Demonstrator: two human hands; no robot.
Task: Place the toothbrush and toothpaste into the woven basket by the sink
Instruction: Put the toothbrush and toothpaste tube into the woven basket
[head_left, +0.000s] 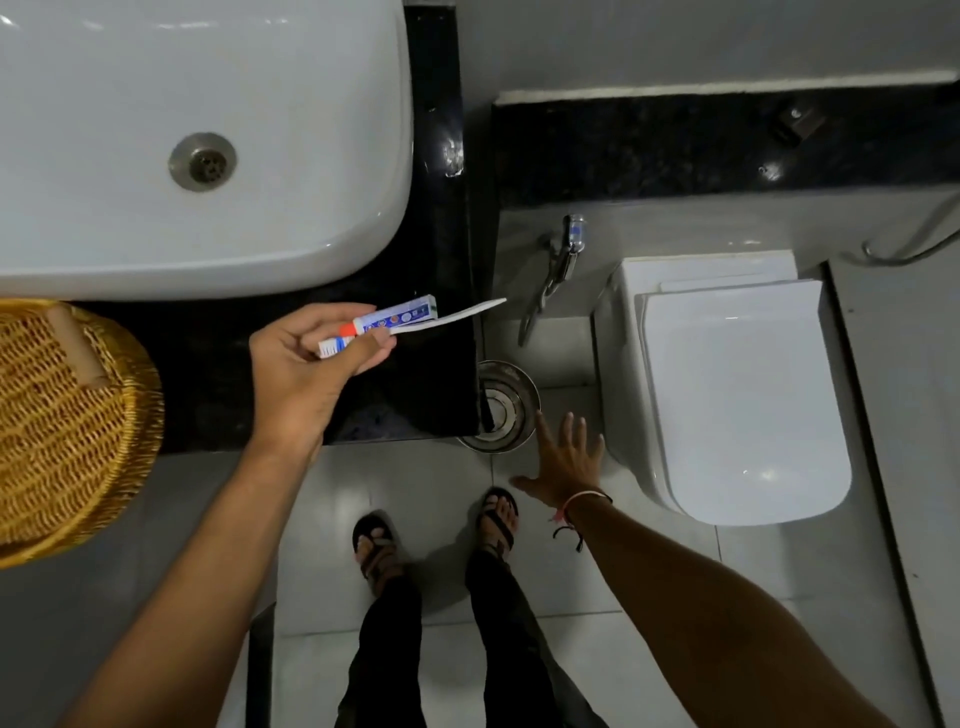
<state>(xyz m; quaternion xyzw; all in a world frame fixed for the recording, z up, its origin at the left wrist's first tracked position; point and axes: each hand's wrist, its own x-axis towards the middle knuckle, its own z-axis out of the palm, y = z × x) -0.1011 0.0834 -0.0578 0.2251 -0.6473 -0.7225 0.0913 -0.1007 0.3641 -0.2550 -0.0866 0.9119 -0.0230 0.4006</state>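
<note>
My left hand (304, 364) holds both a white toothbrush (462, 313) and a small blue-and-white toothpaste tube (397, 316) with a red cap, pinched together above the black countertop. The brush head lies by my thumb and the handle points right, past the counter's edge. The round woven basket (130, 426) sits at the left on the counter's front edge, apart from my hand; a tan cylindrical object (78, 345) lies inside it. My right hand (563, 460) hangs open over the floor with fingers spread, holding nothing.
A white sink (311, 156) fills the upper left on the black counter (426, 374). Right of the counter are a steel bin (506, 405) on the floor, a wall spray hose (550, 275) and a closed white toilet (737, 384). My sandalled feet stand on the tiles below.
</note>
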